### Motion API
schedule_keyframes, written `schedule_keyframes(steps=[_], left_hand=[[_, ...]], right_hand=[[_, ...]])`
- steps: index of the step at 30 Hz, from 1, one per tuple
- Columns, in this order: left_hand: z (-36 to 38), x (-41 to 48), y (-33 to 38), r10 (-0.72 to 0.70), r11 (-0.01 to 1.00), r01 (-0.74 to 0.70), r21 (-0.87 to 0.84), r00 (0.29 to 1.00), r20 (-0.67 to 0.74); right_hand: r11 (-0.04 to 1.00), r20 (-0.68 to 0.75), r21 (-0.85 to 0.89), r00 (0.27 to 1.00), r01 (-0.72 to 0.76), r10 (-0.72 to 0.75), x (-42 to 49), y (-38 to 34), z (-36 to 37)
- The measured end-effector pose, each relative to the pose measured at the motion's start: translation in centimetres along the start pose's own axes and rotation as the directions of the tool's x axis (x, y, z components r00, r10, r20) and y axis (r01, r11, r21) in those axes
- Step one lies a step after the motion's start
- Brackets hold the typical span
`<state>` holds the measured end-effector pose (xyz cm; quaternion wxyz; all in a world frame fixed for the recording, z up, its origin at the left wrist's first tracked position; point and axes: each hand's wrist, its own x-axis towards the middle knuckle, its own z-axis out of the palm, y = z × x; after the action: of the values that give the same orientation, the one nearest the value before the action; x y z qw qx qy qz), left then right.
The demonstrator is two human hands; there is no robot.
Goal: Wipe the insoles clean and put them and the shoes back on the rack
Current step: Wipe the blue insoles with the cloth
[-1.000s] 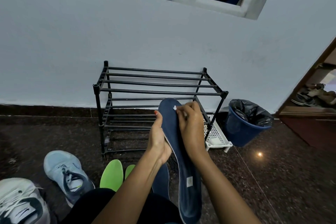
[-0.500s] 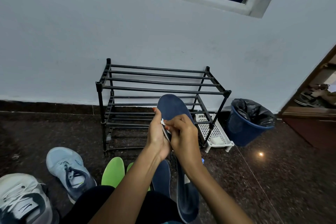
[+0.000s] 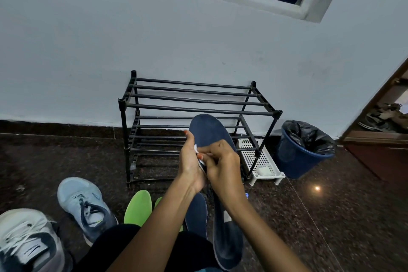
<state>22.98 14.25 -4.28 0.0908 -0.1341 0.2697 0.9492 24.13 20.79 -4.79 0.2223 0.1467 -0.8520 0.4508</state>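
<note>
Navy insole (image 3: pixel 206 132), held toe-up at frame centre, in front of the black shoe rack (image 3: pixel 198 107) standing at 12 o'clock. The left hand (image 3: pixel 190 162) grips its left edge; the right hand (image 3: pixel 224 166) pinches a small white wipe (image 3: pixel 195 148) against its surface near mid-length. From the hands, a second navy insole (image 3: pixel 196 212) lies on the floor at 6 o'clock, green insoles (image 3: pixel 138 207) at 7 o'clock, a light-blue shoe (image 3: pixel 84 203) at 8 o'clock, and a white-and-grey shoe (image 3: pixel 26 240) farther out. A blue bin (image 3: pixel 293 159) stands at 3 o'clock.

Left grip (image 3: pixel 190 162) holds the navy insole (image 3: pixel 207 131) while right grip (image 3: pixel 223 166) pinches a white wipe (image 3: pixel 195 148) against it.
</note>
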Motion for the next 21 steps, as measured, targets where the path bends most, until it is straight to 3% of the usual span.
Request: schedule_keyframes(steps=[8,14,17,21], left_hand=[[0.5,-0.2,-1.1,0.025,0.99,-0.025,-0.142,1.0,0.0],[0.9,-0.2,-0.6,0.008,1.0,-0.01,-0.024,0.998,-0.063],[0.3,-0.3,-0.2,-0.018,0.999,0.016,-0.05,0.999,-0.039],[0.1,-0.4,-0.3,0.034,0.999,-0.034,0.031,0.999,-0.001]], right_hand=[[0.984,-0.072,-0.178,0.997,0.003,-0.016,1.9,0.3,0.4],[0.994,-0.06,-0.11,0.998,0.014,-0.021,1.2,0.0,0.7],[0.999,0.0,-0.036,1.0,-0.008,0.008,0.0,-0.2,0.0],[0.996,-0.016,-0.089,1.0,0.012,-0.014,-0.4,0.0,-0.3]])
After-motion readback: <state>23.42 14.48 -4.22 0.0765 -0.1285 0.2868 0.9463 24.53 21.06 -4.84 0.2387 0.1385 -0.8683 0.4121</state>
